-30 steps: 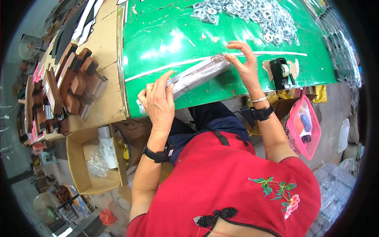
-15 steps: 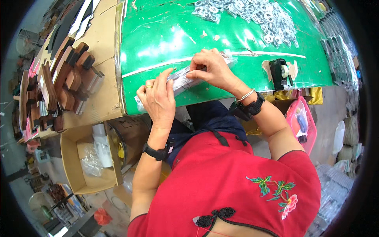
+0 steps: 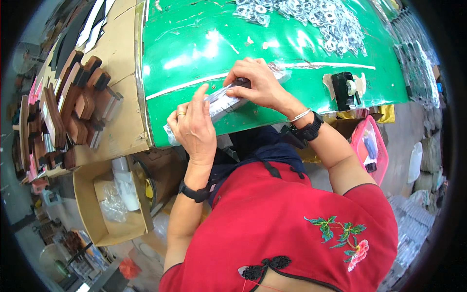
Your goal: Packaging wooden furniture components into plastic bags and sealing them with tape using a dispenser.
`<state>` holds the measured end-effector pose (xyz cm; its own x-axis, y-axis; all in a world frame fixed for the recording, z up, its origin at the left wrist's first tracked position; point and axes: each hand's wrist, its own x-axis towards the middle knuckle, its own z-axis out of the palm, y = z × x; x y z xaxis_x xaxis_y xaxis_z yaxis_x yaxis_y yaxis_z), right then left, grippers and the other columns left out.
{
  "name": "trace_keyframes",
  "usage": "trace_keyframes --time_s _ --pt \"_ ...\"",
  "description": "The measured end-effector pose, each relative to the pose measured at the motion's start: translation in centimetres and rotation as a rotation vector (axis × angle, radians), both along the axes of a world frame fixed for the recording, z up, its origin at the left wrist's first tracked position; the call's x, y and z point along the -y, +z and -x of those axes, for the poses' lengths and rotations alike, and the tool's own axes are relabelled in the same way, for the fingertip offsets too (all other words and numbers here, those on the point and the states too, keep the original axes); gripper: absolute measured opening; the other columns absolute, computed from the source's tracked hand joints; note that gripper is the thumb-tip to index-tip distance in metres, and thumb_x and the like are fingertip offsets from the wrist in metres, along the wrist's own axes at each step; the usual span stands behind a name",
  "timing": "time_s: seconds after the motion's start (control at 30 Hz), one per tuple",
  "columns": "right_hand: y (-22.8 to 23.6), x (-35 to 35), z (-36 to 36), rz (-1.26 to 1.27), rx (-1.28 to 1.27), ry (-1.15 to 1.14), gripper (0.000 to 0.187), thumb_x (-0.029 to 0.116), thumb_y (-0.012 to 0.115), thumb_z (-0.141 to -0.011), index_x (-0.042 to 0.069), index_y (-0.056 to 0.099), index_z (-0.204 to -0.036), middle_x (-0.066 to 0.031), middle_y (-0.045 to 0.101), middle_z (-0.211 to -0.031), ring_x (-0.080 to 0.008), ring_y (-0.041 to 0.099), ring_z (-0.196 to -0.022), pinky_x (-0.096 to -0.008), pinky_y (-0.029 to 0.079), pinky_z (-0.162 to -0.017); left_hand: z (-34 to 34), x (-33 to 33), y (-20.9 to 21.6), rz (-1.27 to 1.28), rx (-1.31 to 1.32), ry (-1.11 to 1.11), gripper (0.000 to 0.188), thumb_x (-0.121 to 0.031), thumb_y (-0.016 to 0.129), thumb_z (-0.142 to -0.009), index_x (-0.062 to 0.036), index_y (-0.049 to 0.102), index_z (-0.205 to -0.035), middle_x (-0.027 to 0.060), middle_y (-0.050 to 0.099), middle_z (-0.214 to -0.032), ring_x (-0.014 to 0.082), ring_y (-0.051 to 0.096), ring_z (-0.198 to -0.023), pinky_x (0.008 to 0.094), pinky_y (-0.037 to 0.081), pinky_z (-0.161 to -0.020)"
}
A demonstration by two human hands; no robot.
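A long narrow package in clear plastic point(image 3: 221, 106) lies slantwise near the front edge of the green table point(image 3: 204, 63). My left hand point(image 3: 194, 126) is closed round its near left end, thumb along the top and index finger raised a little. Over its far right part, my right hand point(image 3: 258, 85) is bent, with thumb and fingers pinching the plastic along the upper side. Loose crinkled wrap sticks out beyond both hands. What is inside the wrap cannot be made out clearly.
A black tape dispenser point(image 3: 344, 91) stands right of my hands. Small bagged rings point(image 3: 331, 24) are heaped at the back. Brown wooden pieces point(image 3: 80, 104) are stacked on cardboard at left. Below are an open carton point(image 3: 87, 209) and a pink basket point(image 3: 382, 163).
My right hand has shifted slightly left along the package, its fingers still pinched. My left hand stays at the near end. The view has moved a little.
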<state>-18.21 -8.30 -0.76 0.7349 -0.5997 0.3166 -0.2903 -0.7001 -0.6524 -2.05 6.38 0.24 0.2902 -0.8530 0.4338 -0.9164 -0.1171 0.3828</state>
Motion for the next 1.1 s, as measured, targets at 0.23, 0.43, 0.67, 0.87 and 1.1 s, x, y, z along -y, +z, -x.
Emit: trace_keyframes --time_s 0.23,0.43,0.67,0.87,1.1 --pt "-0.4 0.7 -0.2 -0.038 -0.015 0.025 0.025 0.036 0.078 -0.083 0.016 0.074 -0.096 -0.0016 0.065 -0.094 -0.0220 0.060 -0.100 -0.0380 0.037 -0.093 -2.6 -1.6 3.1 -0.133 0.057 -0.316 0.068 -0.047 0.070 -0.090 -0.0223 0.051 -0.150 0.0158 0.045 -0.157 0.0303 0.057 -0.130 0.0460 0.037 -0.106" --pt "-0.6 0.8 -0.4 -0.048 0.005 0.029 0.023 0.037 0.076 -0.082 0.017 0.074 -0.094 -0.0006 0.066 -0.093 -0.0216 0.060 -0.101 -0.0391 0.038 -0.091 -2.7 -2.2 1.5 -0.186 0.241 -0.372 0.065 -0.032 0.079 -0.084 -0.0224 0.059 -0.144 0.0134 0.044 -0.157 0.0328 0.055 -0.130 0.0494 0.038 -0.110" --pt "-0.9 1.0 -0.4 -0.037 0.019 0.030 0.023 0.036 0.077 -0.081 0.017 0.074 -0.093 -0.0006 0.066 -0.091 -0.0215 0.061 -0.101 -0.0394 0.038 -0.092 -4.4 -3.2 2.8 0.021 0.025 -0.179 0.053 -0.022 0.075 -0.090 -0.0091 0.060 -0.140 0.0154 0.061 -0.139 0.0327 0.059 -0.126 0.0458 0.043 -0.107" --pt "-0.4 0.8 -0.2 -0.044 0.020 0.036 0.023 0.030 0.081 -0.081 0.014 0.074 -0.094 -0.0021 0.068 -0.095 -0.0217 0.063 -0.096 -0.0371 0.041 -0.092 -6.3 -1.1 3.2 -0.299 -0.468 -0.142 0.040 -0.022 0.075 -0.087 -0.0112 0.068 -0.125 0.0112 0.075 -0.102 0.0279 0.069 -0.103 0.0405 0.052 -0.089" --pt "-0.5 0.8 -0.1 -0.054 0.005 0.026 0.022 0.030 0.081 -0.081 0.014 0.074 -0.095 -0.0017 0.067 -0.094 -0.0220 0.063 -0.096 -0.0372 0.040 -0.093 -5.7 0.0 1.4 -0.143 -0.375 -0.135 0.027 -0.018 0.072 -0.089 -0.0112 0.073 -0.115 0.0084 0.073 -0.094 0.0278 0.065 -0.088 0.0418 0.050 -0.084"
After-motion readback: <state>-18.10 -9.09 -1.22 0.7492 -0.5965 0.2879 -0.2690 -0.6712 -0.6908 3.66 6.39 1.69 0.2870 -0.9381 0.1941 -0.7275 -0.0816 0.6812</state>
